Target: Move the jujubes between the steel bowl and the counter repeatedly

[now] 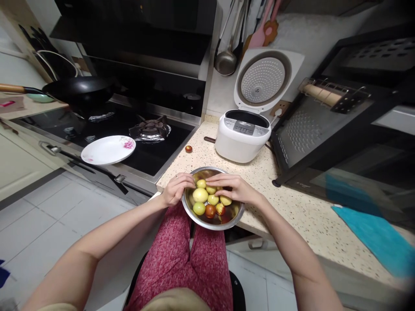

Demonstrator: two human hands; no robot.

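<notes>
A stainless steel bowl (pixel 212 225) sits at the counter's front edge, above my lap. Several jujubes lie in it, mostly yellow-green ones (pixel 200 195), with a brown-red one (pixel 210 211) and a mottled one (pixel 220 209) near the front. My left hand (pixel 177 188) is closed over the bowl's left rim, fingers curled inward. From the right, my right hand (pixel 234 186) reaches over the bowl, its fingers stretched across the jujubes at the back and its thumb apart; its fingertips touch the fruit. One brown-red jujube (pixel 188 149) rests on the counter behind the bowl.
A white rice cooker (pixel 241 144) stands behind the bowl, lid raised. To the left, a flowered white plate (pixel 108 150) overhangs the front of the gas stove (pixel 142 157); a black wok (pixel 79 90) is farther back. A dark rack (pixel 311 125) and teal cloth (pixel 372 237) are at right.
</notes>
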